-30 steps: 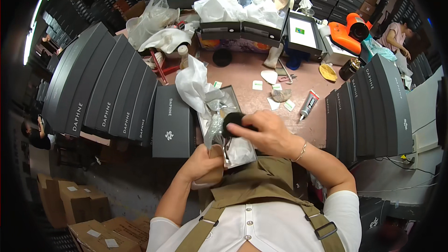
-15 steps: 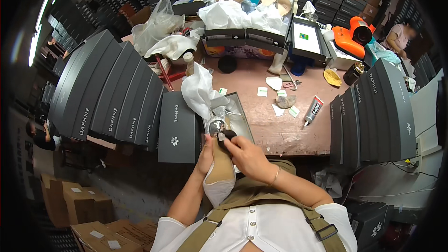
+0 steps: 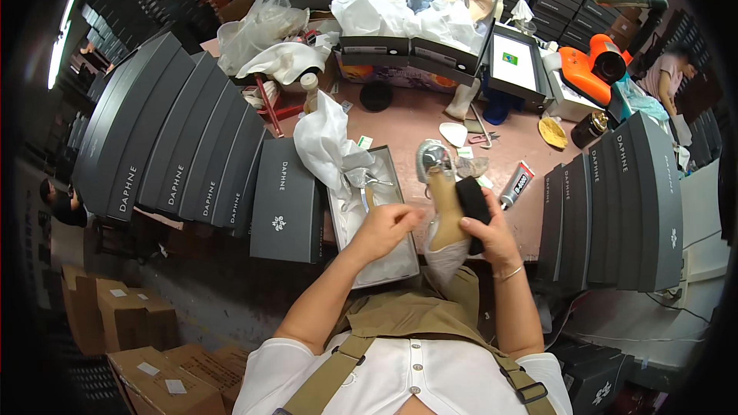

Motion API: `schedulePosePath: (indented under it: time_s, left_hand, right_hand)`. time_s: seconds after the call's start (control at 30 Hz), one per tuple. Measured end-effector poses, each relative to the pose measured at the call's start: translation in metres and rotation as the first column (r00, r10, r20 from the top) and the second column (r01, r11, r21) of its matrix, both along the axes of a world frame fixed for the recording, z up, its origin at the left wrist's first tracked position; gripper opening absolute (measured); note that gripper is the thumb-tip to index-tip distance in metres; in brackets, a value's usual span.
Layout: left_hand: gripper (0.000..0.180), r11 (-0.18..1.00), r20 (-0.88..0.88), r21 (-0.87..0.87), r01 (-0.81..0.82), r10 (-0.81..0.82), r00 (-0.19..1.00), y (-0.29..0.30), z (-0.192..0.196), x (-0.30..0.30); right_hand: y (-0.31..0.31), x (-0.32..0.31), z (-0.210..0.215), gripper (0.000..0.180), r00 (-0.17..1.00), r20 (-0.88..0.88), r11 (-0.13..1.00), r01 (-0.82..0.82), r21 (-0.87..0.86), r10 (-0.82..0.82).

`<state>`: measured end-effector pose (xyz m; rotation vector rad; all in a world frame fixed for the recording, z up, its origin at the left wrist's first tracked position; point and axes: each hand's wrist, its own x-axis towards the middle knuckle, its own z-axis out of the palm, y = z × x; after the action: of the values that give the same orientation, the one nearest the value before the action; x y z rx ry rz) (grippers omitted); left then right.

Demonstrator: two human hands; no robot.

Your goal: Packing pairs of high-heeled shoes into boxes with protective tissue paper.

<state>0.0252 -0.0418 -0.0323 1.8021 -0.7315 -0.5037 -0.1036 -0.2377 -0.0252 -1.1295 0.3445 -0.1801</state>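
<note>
My right hand grips a pale high-heeled shoe together with a black sponge-like block pressed along its side. The shoe's tan sole faces up, its silvery heel end points away and its pale toe lies towards me. My left hand is apart from the shoe, its fingers loosely bent with nothing visible in them. It hovers over an open grey shoe box lined with white paper. Inside, part of a second shoe with silvery straps shows beside crumpled white tissue.
Grey shoe boxes stand in rows at left and right. A closed box adjoins the open one. On the table lie a glue tube, a yellow sponge and scissors. Behind, open boxes hold shoes in tissue.
The shoe has moved right, away from above the open box. It has passed from my left hand to my right, which also keeps the black block. My left hand has let go.
</note>
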Motion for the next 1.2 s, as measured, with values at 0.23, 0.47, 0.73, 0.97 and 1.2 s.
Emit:
schedulePosePath:
  time_s: [0.23, 0.47, 0.73, 0.97, 1.2]
  left_hand:
    - [0.053, 0.871, 0.054, 0.380, -0.310, 0.314, 0.948, 0.037, -0.072, 0.040]
    - [0.030, 0.955, -0.563, -0.090, -0.282, 0.185, 0.806, 0.056, -0.056, 0.033]
    - [0.029, 0.978, -0.341, -0.193, 0.079, -0.143, 0.929, 0.069, 0.040, -0.018]
    - [0.029, 0.928, -0.635, -0.319, -0.190, -0.060, 0.770, 0.073, -0.005, -0.022]
    - [0.036, 0.823, -0.723, -0.448, -0.349, -0.105, 0.683, 0.053, 0.009, -0.028]
  right_hand:
    - [-0.019, 0.037, -0.081, 0.047, 0.997, -0.076, 0.592, -0.078, -0.802, 0.029]
    - [-0.010, 0.026, -0.022, 0.039, 0.982, 0.165, 0.520, 0.187, -0.833, -0.090]
    - [0.053, 0.052, 0.071, 0.043, 0.736, 0.242, -0.021, 0.328, -0.944, 0.633]
    - [0.082, 0.023, 0.003, 0.048, 0.899, 0.307, 0.237, 0.239, -0.942, 0.311]
    - [0.095, 0.043, 0.031, 0.046, 0.911, 0.353, 0.292, 0.286, -0.913, 0.212]
